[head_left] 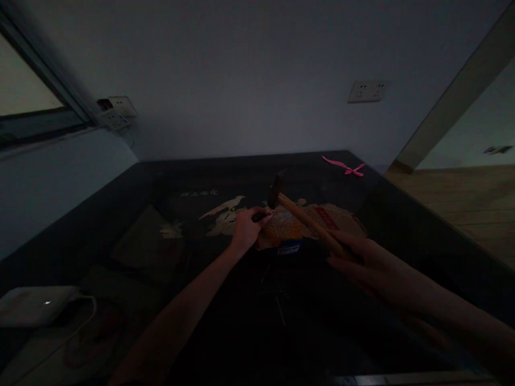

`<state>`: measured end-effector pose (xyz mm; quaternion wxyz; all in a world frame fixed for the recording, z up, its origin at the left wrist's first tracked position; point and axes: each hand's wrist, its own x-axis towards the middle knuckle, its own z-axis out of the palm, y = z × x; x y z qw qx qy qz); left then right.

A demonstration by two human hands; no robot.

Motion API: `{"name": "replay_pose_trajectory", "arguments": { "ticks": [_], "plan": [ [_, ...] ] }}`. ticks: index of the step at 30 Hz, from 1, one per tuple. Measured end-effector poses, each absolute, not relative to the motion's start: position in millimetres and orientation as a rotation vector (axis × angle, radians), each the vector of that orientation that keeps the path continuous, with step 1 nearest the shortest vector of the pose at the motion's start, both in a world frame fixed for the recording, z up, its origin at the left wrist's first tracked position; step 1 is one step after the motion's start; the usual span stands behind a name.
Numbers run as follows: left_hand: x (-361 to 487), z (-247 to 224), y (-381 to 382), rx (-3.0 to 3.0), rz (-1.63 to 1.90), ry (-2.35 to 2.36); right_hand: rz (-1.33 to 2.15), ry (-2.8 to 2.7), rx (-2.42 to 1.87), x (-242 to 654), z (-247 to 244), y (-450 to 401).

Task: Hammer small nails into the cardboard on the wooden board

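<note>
My right hand is wrapped round the wooden handle of a hammer. The hammer's dark head is up at the far end of the handle, just above and right of the fingertips of my left hand. Those fingers are pinched together at a small dark piece; the dim light hides what it is. Beneath them lies a crumpled orange and brown patterned piece with a red patch and a blue label. Several thin, nail-like pins lie loose on the dark tabletop nearer to me.
A pink ribbon lies at the far right corner. At the near left is a white device with a cable. Wall sockets are on the wall behind. A pale bird picture shows on the tabletop.
</note>
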<state>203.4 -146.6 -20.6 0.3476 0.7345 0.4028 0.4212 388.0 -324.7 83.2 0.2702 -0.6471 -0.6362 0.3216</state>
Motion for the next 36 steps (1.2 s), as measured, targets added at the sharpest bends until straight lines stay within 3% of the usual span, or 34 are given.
{"name": "replay_pose_trajectory", "arguments": {
  "ticks": [28, 36],
  "plan": [
    [204, -17, -147, 1.923, 1.047, 1.08, 0.932, -1.71, -1.785, 387, 77, -323],
    [201, -19, -141, 1.965, 1.014, 0.941, 1.074, -1.351, -1.785, 397, 60, -339]
  ]
}}
